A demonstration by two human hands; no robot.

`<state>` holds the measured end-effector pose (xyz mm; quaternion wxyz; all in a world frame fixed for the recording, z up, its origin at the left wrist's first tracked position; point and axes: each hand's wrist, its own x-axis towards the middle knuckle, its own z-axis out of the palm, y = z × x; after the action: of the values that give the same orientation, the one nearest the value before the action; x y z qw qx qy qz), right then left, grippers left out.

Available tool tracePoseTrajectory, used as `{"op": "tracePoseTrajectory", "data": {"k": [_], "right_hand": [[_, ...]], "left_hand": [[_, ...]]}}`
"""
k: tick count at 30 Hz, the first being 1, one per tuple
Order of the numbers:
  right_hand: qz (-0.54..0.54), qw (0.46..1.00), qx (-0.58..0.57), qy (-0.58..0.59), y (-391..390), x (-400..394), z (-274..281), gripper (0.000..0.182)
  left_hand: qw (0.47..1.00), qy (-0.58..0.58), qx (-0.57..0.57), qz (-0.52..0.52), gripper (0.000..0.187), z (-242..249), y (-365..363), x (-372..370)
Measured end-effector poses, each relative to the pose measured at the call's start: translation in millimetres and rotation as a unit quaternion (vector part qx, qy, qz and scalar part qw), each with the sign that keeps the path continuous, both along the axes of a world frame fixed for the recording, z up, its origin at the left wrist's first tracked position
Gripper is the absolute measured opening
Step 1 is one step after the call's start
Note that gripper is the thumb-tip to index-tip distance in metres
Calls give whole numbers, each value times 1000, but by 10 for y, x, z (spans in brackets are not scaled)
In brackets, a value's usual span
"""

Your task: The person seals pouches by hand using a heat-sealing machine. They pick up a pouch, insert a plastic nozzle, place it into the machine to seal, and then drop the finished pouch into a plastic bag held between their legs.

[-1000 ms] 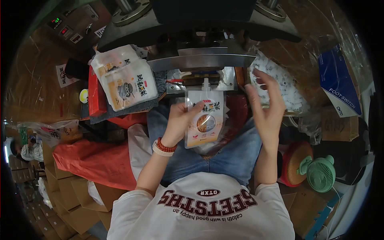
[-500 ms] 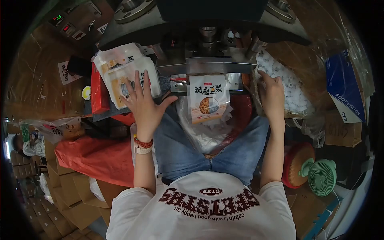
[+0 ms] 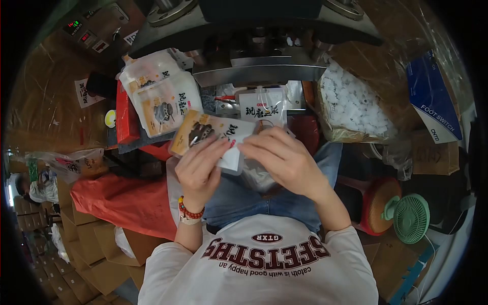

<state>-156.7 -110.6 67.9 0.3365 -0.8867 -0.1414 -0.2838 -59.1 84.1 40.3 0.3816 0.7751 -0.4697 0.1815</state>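
A printed pouch (image 3: 203, 133), orange and white, is held tilted above my lap. My left hand (image 3: 199, 165) grips its lower edge. At the pouch's right end, the closed fingers of my right hand (image 3: 287, 160) meet its edge; any small piece between them is hidden. Just behind, another white pouch (image 3: 263, 104) lies under the metal bar (image 3: 259, 71) of the press. To the left rests a stack of printed pouches (image 3: 163, 108). On the right, a basket (image 3: 351, 136) holds many small white parts (image 3: 351, 99).
The black press body (image 3: 259, 23) spans the top. A red box (image 3: 124, 114) stands beside the stack. At the right are a blue-white box (image 3: 436, 99), a green fan (image 3: 412, 218) and a red round stool (image 3: 382, 206). Red cloth (image 3: 122, 206) lies at the left.
My left hand has moved down from the stack with a pouch. My right hand has come from the basket to the pouch's right end.
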Motion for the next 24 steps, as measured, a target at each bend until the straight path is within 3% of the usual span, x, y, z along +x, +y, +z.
{"op": "tracePoseTrajectory", "data": {"k": [2, 3, 5, 6, 9, 10, 11, 13, 15, 17, 19, 20, 22, 23, 24], "right_hand": [[62, 996, 11, -66, -14, -59, 136, 37], [63, 996, 11, -65, -19, -82, 165, 37], [59, 984, 161, -50, -45, -135, 224, 32], [-36, 986, 158, -30, -60, -206, 294, 28], [-95, 979, 175, -44, -99, -274, 270, 26], [-79, 990, 86, -76, -135, -233, 184, 23], [-81, 990, 87, -75, -144, -211, 140, 23], [-78, 992, -82, -51, -148, -161, 100, 29], [-35, 995, -72, -53, -147, -203, 166, 30], [9, 997, -60, -53, -179, -196, 164, 31], [40, 997, 48, -54, -261, -119, 83, 35], [40, 997, 48, -53, -272, -89, 58, 35], [-150, 987, 56, -29, -280, -19, 36, 40], [-177, 978, 113, 9, -331, -91, 90, 40], [-229, 967, 112, 6, -414, -134, 150, 40]], "left_hand": [[994, 56, -20, -92, 39, 111, 7, -53], [994, 57, -20, -91, 39, 148, -10, -74], [982, 145, -36, -115, 38, 185, -97, -120], [982, 145, -38, -116, 38, 160, -136, -114], [990, 121, -49, -56, 37, 102, -226, -57], [993, 96, -43, -49, 37, 102, -238, -63], [996, 70, -36, -43, 37, 108, -248, -65], [999, 29, 3, -40, 37, 188, -241, -80], [999, -11, 41, -31, 38, 212, -241, -95], [987, 105, -5, -123, 39, 192, -254, -106], [979, 133, -27, -153, 30, 22, -315, -69], [957, 263, -14, -123, 22, -137, -373, -90], [883, 466, 34, -42, 18, -335, -527, -62], [884, 465, 32, -42, 18, -400, -610, 5], [820, 566, -60, -60, 19, -462, -681, 68]]}}
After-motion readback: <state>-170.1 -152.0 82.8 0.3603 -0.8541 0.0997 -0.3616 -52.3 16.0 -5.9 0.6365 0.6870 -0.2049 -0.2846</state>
